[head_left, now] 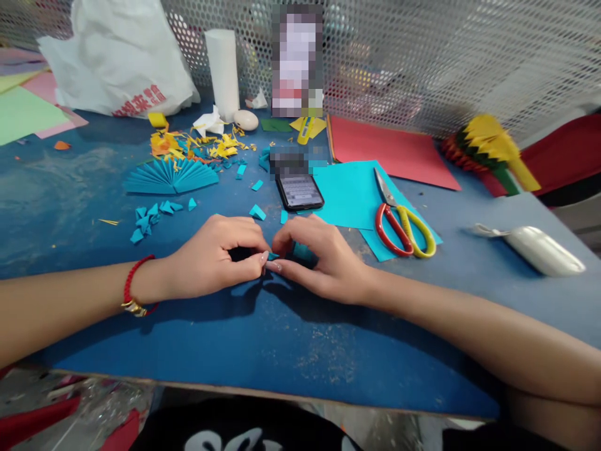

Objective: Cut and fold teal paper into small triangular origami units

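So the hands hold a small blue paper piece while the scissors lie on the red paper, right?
Wrong paper: the head view shows the scissors on light-blue paper. The left hand and right hand do hold a small blue piece.

We count one left hand (pixel 218 257), one right hand (pixel 326 260) and one blue paper piece (pixel 273 256) between them; on the table (pixel 225 351), one phone (pixel 301 191), one pair of scissors (pixel 387 199), one pleated fan (pixel 173 180); near its far edge, one white bag (pixel 126 56), one white roll (pixel 222 75).
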Demonstrator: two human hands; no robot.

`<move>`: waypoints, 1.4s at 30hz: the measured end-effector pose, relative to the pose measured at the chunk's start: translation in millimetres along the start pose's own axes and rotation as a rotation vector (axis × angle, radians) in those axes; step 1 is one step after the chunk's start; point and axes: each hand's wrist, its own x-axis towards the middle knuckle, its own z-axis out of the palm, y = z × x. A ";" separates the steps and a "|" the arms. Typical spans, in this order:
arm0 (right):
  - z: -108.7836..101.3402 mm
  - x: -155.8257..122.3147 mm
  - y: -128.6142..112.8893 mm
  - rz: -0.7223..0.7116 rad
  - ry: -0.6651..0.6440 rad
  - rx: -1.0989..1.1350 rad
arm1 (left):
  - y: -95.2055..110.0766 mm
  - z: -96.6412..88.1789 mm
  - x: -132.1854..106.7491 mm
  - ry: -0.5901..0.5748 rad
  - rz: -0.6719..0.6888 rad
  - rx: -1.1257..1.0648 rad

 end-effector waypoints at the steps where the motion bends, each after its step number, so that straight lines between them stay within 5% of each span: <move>1: -0.1 0.1 0.0 -0.002 -0.021 -0.011 | 1.8 -1.0 0.4 -0.019 0.000 0.017; 11: 0.4 6.2 -3.6 0.252 -0.158 0.448 | 6.9 -1.9 -3.6 -0.047 0.215 0.211; 18: -0.5 7.2 -5.8 0.290 -0.161 0.509 | 2.8 0.8 -4.8 -0.042 0.243 0.204; 25: 5.9 3.9 -2.2 0.243 -0.097 0.413 | -0.3 1.4 -5.1 -0.031 0.146 0.144; 37: 11.8 4.9 -10.1 0.308 -0.089 0.486 | 4.8 0.1 -3.0 -0.045 0.187 0.161; 42: 12.9 3.8 -7.3 0.315 0.003 0.461 | 3.2 -2.6 -1.4 0.020 0.056 0.075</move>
